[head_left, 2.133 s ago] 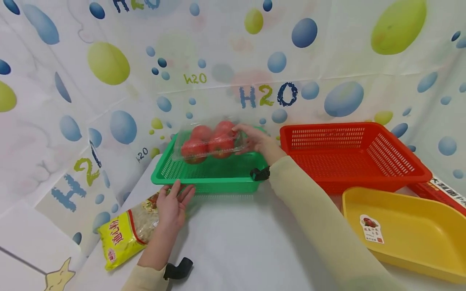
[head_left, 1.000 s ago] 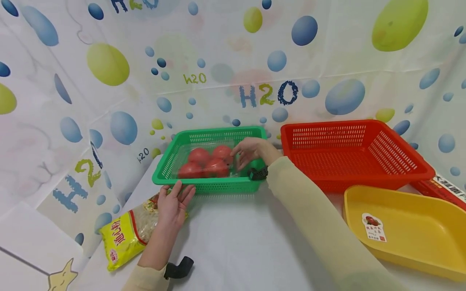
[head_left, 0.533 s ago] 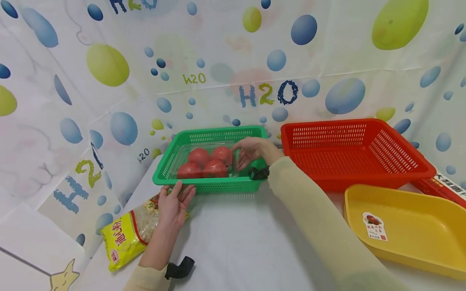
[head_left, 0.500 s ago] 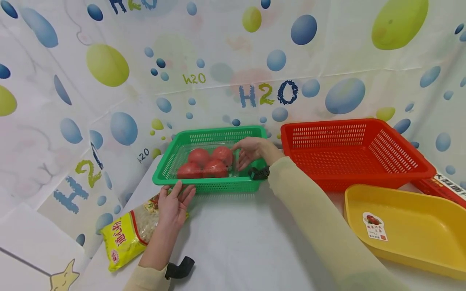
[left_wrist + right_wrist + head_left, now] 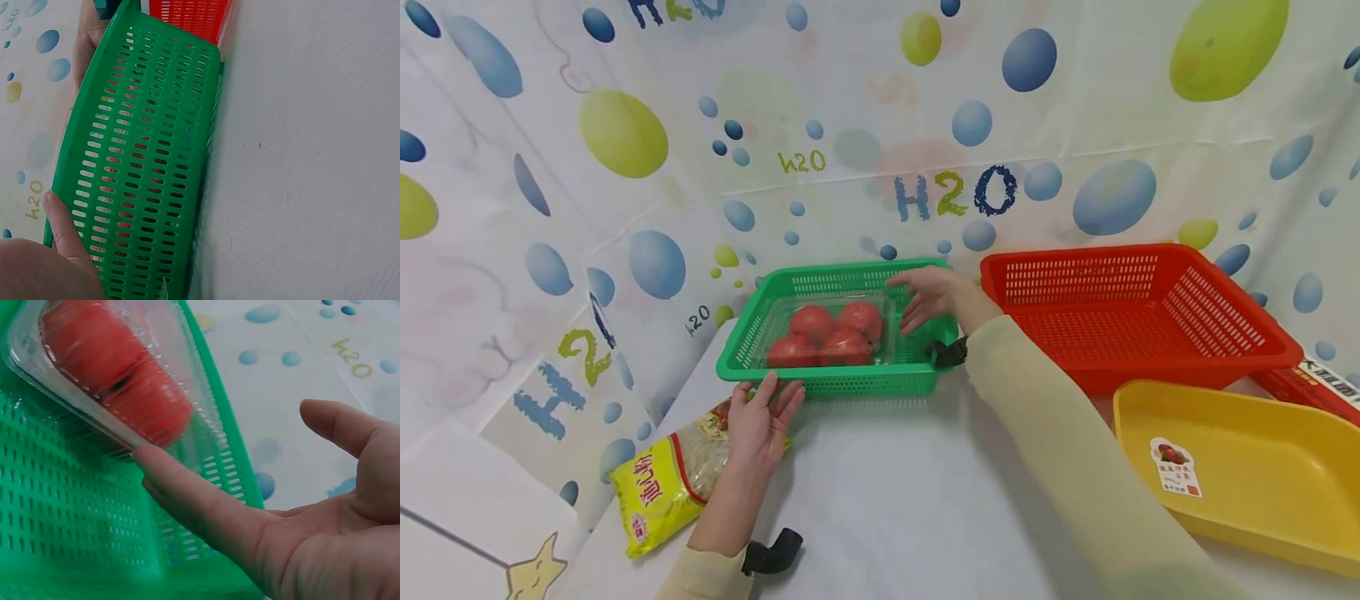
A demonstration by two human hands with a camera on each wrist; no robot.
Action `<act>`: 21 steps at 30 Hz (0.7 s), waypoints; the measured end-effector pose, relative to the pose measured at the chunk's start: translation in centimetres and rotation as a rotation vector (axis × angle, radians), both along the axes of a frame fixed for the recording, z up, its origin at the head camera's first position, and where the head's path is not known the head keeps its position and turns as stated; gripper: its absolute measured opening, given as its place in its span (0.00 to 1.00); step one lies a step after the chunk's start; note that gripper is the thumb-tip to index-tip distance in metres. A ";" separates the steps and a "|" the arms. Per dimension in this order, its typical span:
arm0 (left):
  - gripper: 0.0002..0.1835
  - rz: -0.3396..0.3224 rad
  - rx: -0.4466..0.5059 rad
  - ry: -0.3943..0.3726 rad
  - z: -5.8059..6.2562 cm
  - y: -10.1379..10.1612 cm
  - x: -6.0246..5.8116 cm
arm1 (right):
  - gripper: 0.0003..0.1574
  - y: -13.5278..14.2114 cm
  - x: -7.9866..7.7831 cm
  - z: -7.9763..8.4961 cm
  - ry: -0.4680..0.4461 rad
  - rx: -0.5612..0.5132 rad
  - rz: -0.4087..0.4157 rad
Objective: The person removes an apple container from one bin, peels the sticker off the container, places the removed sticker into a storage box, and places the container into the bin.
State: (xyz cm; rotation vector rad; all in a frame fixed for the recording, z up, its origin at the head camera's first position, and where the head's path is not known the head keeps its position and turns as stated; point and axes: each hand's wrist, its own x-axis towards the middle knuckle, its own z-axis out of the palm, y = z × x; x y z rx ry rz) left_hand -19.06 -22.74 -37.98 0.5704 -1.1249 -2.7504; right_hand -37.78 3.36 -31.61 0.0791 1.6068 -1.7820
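Observation:
Several tomatoes [image 5: 846,346] sit in a clear plastic box [image 5: 886,333] inside the green basket [image 5: 820,383], toward its left side. My right hand [image 5: 934,293] is over the basket's right end with fingers and thumb spread, holding nothing. In the right wrist view, its fingers [image 5: 187,487] extend close to the box's edge; whether they touch it I cannot tell. My left hand [image 5: 760,425] is at the basket's front rim, fingers fairly straight. From the left wrist view, a finger [image 5: 59,225] touches the rim of the basket's perforated wall [image 5: 144,156].
A yellow bag of pasta [image 5: 662,483] lies under the left forearm. To the right stand a red basket [image 5: 1120,367] and, in front of it, a yellow tray [image 5: 1240,450] bearing a sticker. A red printed box [image 5: 1311,390] lies at the far right. Patterned sheeting hangs behind.
The tomato box has come down from above the green basket and now rests inside it. My right hand has let go of it and risen slightly to the right. The left hand has stayed put.

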 end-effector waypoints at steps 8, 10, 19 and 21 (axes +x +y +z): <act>0.14 -0.008 -0.003 -0.004 0.0 -0.1 0.1 | 0.52 1.2 0.7 1.7 0.058 -0.044 -0.017; 0.14 -0.010 -0.006 -0.004 0.0 -0.2 0.0 | 0.52 1.6 0.9 2.1 0.059 -0.069 -0.035; 0.14 -0.014 0.000 0.007 -0.3 -0.3 -0.1 | 0.46 4.3 2.5 3.8 0.175 -0.085 0.006; 0.13 -0.015 -0.003 0.016 -0.3 -0.2 -0.2 | 0.44 5.1 2.9 4.1 0.198 -0.080 0.020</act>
